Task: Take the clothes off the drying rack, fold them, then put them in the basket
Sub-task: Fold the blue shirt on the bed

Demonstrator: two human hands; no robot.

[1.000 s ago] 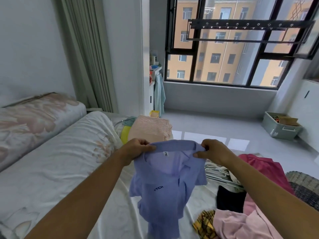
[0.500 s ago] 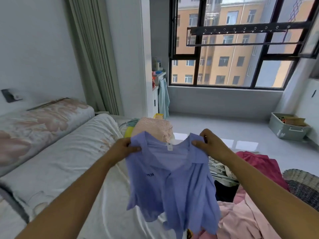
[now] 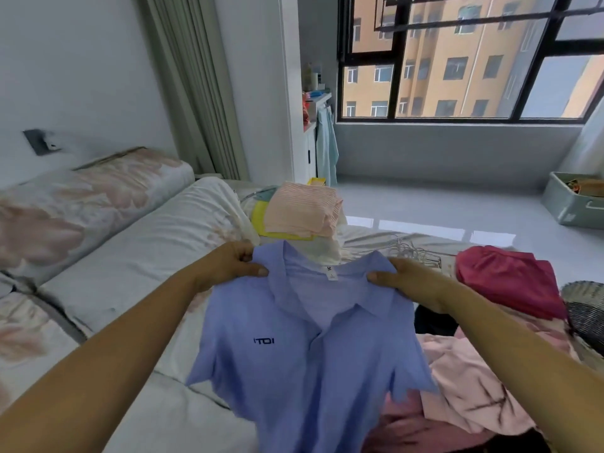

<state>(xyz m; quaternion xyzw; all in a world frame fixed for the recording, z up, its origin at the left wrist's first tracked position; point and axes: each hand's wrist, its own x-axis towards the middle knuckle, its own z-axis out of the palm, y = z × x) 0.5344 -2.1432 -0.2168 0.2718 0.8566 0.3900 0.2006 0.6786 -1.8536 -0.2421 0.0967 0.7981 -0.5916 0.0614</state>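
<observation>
My left hand (image 3: 233,268) and right hand (image 3: 403,277) each pinch a shoulder of the blue polo shirt (image 3: 304,371), which hangs over the bed (image 3: 130,256). Beyond it sits a folded striped stack (image 3: 302,209). Hangers (image 3: 415,253), a magenta garment (image 3: 510,279) and pink clothes (image 3: 467,387) lie to the right, near the woven basket (image 3: 585,308). My hands are wider apart than a moment ago, and the shirt is spread flatter.

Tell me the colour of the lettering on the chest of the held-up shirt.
Dark navy lettering on the light blue polo shirt; head view shows it best.

Blue polo (image 3: 313,364) btwn both hands
</observation>
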